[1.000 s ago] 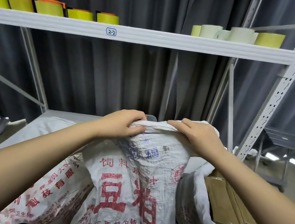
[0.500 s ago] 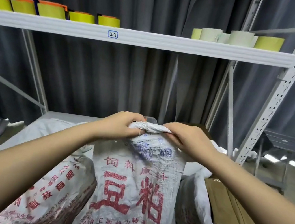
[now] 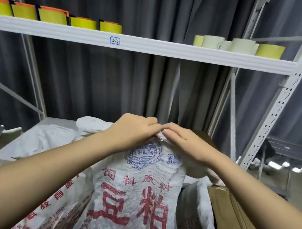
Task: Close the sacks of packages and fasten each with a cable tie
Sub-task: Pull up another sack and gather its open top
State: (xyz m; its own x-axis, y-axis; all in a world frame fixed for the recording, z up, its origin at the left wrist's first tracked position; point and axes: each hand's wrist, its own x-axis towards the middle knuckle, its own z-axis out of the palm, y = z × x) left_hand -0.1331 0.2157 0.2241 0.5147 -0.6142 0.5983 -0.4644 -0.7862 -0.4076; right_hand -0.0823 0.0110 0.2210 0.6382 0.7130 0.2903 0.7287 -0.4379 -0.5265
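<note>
both hands, left (image 3: 133, 131) and right (image 3: 182, 145), pinch the gathered mouth of the white sack (image 3: 134, 199), fingertips meeting

The white woven sack (image 3: 134, 199) carries large red characters and a blue round stamp. Right of the sack, packages (image 3: 228, 218) are brown. Above the sack, a white shelf (image 3: 156, 46) bears yellow rolls (image 3: 53, 16) topped orange and pale green-white rolls (image 3: 233, 45). Behind hangs a dark grey curtain (image 3: 102, 80).

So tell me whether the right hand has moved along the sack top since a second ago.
Yes. The right hand moved inward along the sack top, meeting the left hand.
</note>
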